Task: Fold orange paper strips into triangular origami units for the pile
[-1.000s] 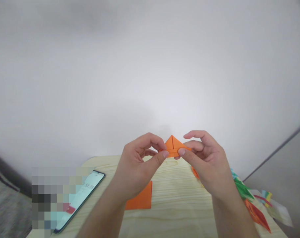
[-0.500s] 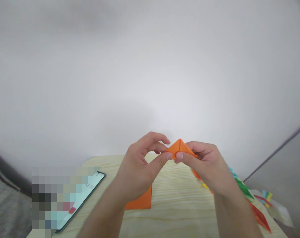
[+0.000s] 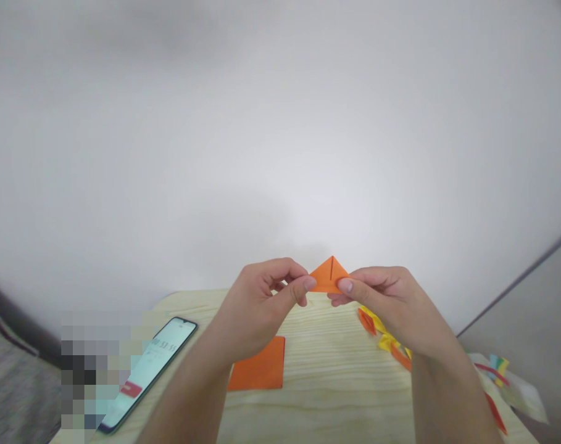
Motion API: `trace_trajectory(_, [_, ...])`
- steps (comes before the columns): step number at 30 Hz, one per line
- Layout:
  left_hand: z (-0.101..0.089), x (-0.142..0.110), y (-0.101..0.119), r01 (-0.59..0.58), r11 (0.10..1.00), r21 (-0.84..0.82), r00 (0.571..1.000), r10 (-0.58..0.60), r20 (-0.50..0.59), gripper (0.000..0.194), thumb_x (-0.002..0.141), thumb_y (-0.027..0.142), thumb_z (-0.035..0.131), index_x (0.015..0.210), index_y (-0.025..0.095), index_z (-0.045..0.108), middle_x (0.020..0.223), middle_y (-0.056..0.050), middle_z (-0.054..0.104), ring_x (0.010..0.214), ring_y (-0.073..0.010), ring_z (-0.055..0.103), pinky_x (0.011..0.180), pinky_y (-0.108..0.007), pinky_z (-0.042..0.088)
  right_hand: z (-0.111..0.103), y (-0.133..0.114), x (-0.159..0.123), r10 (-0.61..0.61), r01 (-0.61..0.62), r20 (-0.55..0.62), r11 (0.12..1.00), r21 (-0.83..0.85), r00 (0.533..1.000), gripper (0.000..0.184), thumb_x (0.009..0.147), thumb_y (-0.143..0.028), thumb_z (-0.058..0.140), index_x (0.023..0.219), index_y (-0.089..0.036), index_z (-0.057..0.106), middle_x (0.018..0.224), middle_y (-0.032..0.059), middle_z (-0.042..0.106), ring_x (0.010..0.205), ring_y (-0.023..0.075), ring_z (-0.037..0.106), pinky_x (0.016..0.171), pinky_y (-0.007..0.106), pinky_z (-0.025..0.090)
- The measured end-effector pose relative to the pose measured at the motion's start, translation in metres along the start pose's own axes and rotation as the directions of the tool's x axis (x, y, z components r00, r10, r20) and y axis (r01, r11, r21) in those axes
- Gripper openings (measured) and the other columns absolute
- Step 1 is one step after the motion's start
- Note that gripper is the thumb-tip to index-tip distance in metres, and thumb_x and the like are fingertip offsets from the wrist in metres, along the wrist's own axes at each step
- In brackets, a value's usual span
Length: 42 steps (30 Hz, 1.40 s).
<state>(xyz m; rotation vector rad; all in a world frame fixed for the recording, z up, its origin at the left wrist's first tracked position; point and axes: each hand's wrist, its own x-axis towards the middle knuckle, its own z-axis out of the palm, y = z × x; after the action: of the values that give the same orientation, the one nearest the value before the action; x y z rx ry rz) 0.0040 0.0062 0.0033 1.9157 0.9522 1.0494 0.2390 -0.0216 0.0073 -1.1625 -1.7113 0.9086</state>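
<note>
Both hands pinch one small folded orange paper triangle, held up above the table: the left hand closes thumb and forefinger on its left corner; the right hand does likewise on its right corner; being thin, light and easily creased, it is probably best held at those corners; below lie a phone, a flat orange sheet, and yellow and orange folded pieces; beyond stands a white wall.

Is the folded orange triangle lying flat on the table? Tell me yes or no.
No: the folded orange triangle is pinched in the air between the left hand and right hand, above the table.
</note>
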Motion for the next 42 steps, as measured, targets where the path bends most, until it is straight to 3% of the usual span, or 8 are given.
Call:
trace_trajectory(4, [0.0, 0.001, -0.002, -0.01, 0.999, -0.034, 0.999, 0.011, 0.033, 0.031, 0.1, 0.042, 0.064, 0.081, 0.019, 0.071, 0.074, 0.002, 0.068, 0.07, -0.0125, 0.052, 0.066, -0.026, 0.04, -0.004, -0.001, -0.001, 0.013, -0.013, 0.005, 1.0, -0.013, 1.0, 0.035, 0.097, -0.051, 0.069, 0.083, -0.023, 0.083, 0.077, 0.0031, 0.078, 0.072, 0.0181, 0.067, 0.06, 0.028, 0.047])
trace_trajectory(9, [0.002, 0.004, -0.008, -0.053, 0.991, -0.123, 0.998, 0.057, 0.028, 0.03, 0.1, 0.04, 0.065, 0.08, 0.019, 0.07, 0.077, 0.001, 0.069, 0.074, -0.0131, 0.055, 0.071, -0.028, 0.042, 0.004, 0.002, 0.002, 0.003, 0.0, -0.026, 0.995, 0.101, 1.0, 0.028, 0.094, -0.048, 0.074, 0.084, -0.024, 0.082, 0.083, 0.0031, 0.08, 0.083, 0.0206, 0.072, 0.075, 0.03, 0.052])
trace_trajectory(16, [0.007, 0.008, -0.012, -0.081, 0.981, -0.178, 0.997, 0.083, 0.003, 0.03, 0.099, 0.041, 0.067, 0.08, 0.018, 0.071, 0.077, 0.0, 0.071, 0.075, -0.0135, 0.058, 0.073, -0.028, 0.043, 0.019, 0.001, 0.006, -0.055, 0.07, -0.144, 0.993, 0.098, 0.988, 0.028, 0.092, -0.047, 0.077, 0.08, -0.021, 0.081, 0.075, 0.0006, 0.075, 0.064, 0.0125, 0.055, 0.059, 0.027, 0.04])
trace_trajectory(22, [0.003, 0.006, -0.01, -0.075, 0.987, -0.141, 0.996, 0.079, 0.027, 0.029, 0.099, 0.042, 0.066, 0.082, 0.019, 0.072, 0.078, 0.0, 0.07, 0.075, -0.0142, 0.056, 0.07, -0.029, 0.041, 0.015, 0.0, 0.005, -0.024, 0.032, -0.124, 0.997, 0.066, 0.992, 0.03, 0.091, -0.047, 0.078, 0.077, -0.02, 0.082, 0.067, 0.0004, 0.072, 0.059, 0.0118, 0.048, 0.056, 0.027, 0.035])
trace_trajectory(28, [0.002, 0.003, -0.008, -0.094, 0.989, -0.112, 0.995, 0.098, 0.024, 0.023, 0.102, 0.034, 0.061, 0.087, 0.02, 0.072, 0.083, 0.0, 0.071, 0.081, -0.0152, 0.059, 0.074, -0.03, 0.042, 0.015, -0.001, 0.005, -0.027, 0.037, -0.139, 0.997, 0.068, 0.99, 0.03, 0.091, -0.047, 0.078, 0.076, -0.021, 0.081, 0.073, 0.002, 0.075, 0.065, 0.0133, 0.054, 0.059, 0.028, 0.038])
trace_trajectory(34, [0.002, 0.005, -0.01, -0.106, 0.988, -0.112, 0.994, 0.102, -0.036, 0.027, 0.102, 0.037, 0.062, 0.083, 0.02, 0.07, 0.078, 0.001, 0.068, 0.075, -0.0135, 0.054, 0.071, -0.03, 0.039, 0.012, 0.003, 0.006, -0.047, 0.077, -0.208, 0.987, 0.141, 0.977, 0.029, 0.092, -0.048, 0.077, 0.083, -0.022, 0.085, 0.078, 0.0042, 0.079, 0.074, 0.0186, 0.067, 0.067, 0.03, 0.046])
trace_trajectory(42, [0.001, 0.007, -0.01, -0.095, 0.99, -0.104, 0.995, 0.09, -0.051, 0.028, 0.101, 0.036, 0.062, 0.08, 0.019, 0.069, 0.076, 0.001, 0.067, 0.076, -0.0145, 0.053, 0.073, -0.03, 0.039, 0.011, 0.0, 0.003, -0.059, 0.077, -0.267, 0.995, 0.057, 0.962, 0.03, 0.092, -0.048, 0.077, 0.077, -0.022, 0.083, 0.079, 0.0039, 0.08, 0.075, 0.0183, 0.068, 0.065, 0.029, 0.047])
